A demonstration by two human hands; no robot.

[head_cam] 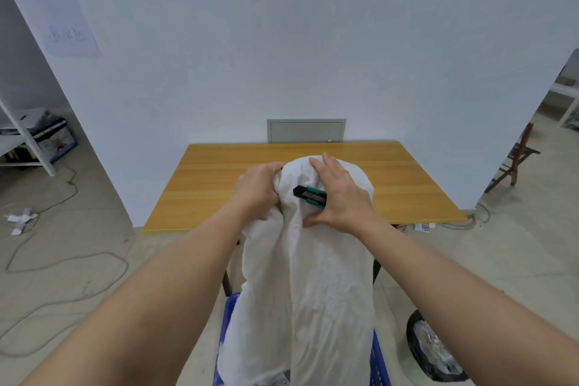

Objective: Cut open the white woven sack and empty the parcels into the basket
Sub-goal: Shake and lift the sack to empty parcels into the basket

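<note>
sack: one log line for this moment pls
left hand grips sack top | right hand holds cutter against sack | sack stands in blue basket | parcels not visible

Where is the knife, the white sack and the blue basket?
knife (308, 195): head view, on its green-and-black handle.
white sack (316, 285): head view, on its middle cloth.
blue basket (227, 316): head view, on its left rim.

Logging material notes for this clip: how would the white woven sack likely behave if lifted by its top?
The white woven sack is probably floppy: it creases and bunches where the left hand grips it. It likely sags rather than stands alone, draping from the table edge into the blue basket. Its weight cannot be judged; the contents are hidden.
</note>
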